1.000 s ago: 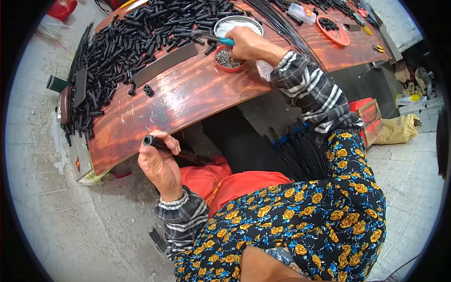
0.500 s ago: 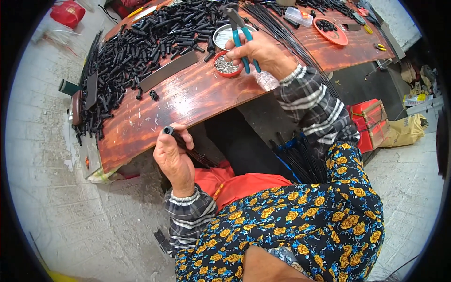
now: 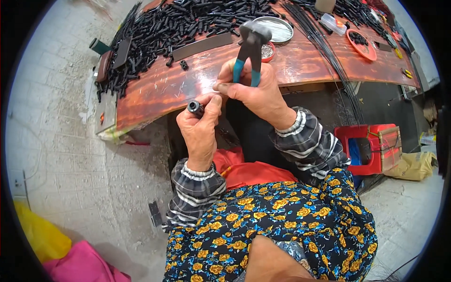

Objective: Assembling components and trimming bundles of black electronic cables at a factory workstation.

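My left hand [image 3: 199, 131] is closed around a short black tube [image 3: 194, 107], its round open end tilted up toward me. Close beside it, my right hand [image 3: 265, 96] keeps a pair of teal-handled pliers [image 3: 252, 47] in the palm, jaws pointing up and away. The right thumb and forefinger pinch together near the left fingertips; a thin pale bit seems to show there, too small to make out. Just beyond the pliers stands a small red bowl [image 3: 268, 58] of tiny silvery pieces, partly hidden. A round metal dish [image 3: 291, 36] holding thin white pins is behind it.
Black tubular parts [image 3: 197, 21] are heaped along the far side of the reddish wooden table [image 3: 155, 96], behind a flat dark strip [image 3: 203, 45]. Long black rods [image 3: 319, 40] hang over the front edge. An orange dish [image 3: 371, 54] holds black pieces. A red stool [image 3: 345, 148] stands right.
My right hand has come down and left from the red bowl, meeting my left hand with the pliers still held. The left hand keeps the black tube. The whole view has shifted.
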A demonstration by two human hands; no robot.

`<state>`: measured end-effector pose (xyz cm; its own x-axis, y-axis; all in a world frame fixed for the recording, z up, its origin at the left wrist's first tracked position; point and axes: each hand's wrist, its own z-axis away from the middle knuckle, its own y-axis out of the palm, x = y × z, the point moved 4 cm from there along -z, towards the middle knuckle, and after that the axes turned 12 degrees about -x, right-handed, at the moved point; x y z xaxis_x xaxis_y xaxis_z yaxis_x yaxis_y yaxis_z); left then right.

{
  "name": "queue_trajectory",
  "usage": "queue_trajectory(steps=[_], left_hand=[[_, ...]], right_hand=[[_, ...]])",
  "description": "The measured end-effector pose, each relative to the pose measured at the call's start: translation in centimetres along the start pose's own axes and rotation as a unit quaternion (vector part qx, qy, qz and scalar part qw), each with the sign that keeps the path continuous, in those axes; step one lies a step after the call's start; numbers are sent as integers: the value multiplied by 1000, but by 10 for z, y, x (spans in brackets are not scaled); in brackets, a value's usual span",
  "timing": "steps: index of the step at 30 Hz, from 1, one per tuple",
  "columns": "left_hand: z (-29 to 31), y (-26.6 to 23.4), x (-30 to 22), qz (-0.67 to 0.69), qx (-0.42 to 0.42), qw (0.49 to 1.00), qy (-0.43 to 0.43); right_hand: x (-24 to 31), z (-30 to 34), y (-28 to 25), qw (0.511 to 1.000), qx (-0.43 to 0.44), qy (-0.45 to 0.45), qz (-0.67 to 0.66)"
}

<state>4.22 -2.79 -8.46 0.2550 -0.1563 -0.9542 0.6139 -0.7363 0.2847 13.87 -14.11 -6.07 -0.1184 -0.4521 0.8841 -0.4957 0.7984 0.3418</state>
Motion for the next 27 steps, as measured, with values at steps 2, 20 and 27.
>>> queue_trajectory(steps=[2,20,27], left_hand=[[1,-2,-3,-9,-11,1000,2],[-16,-10,2,101,13,991,-87],[-20,-9,1,109,36,990,-79]], right_hand=[[3,3,4,984,6,-134,115],[-16,13,12,999,-23,-49,-2],[-15,9,9,999,-8,31,-33]])
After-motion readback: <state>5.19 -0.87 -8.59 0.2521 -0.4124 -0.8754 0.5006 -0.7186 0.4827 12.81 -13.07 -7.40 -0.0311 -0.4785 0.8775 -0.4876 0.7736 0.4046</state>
